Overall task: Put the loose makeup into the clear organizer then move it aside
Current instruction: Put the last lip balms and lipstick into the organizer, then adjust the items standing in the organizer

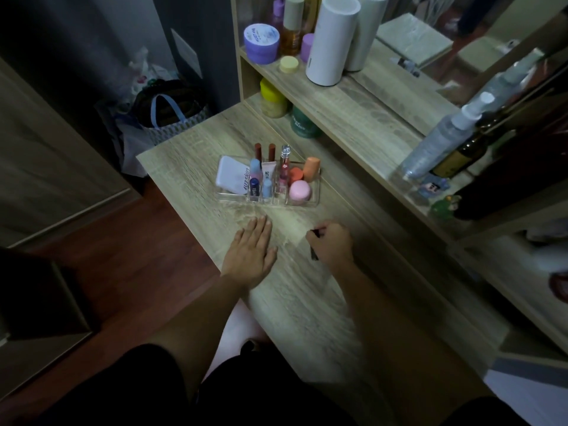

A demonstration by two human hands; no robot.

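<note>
Currently, left hand (250, 252) lay flat, fingers spread, near the clear plastic organizer (268, 182); right hand (332, 242) pinched a thin dark stick (314, 245).

Both forearms are bare from wrist to above the elbow. The left hand (250, 252) and the right hand (332, 245) carry no visible rings, watch or bracelets. Black short sleeves (147, 385) cover the upper arms at the 6 o'clock edge of the view. Fingernails on the left hand are short and unpainted. Dark clothing covers the torso between the arms.
</note>
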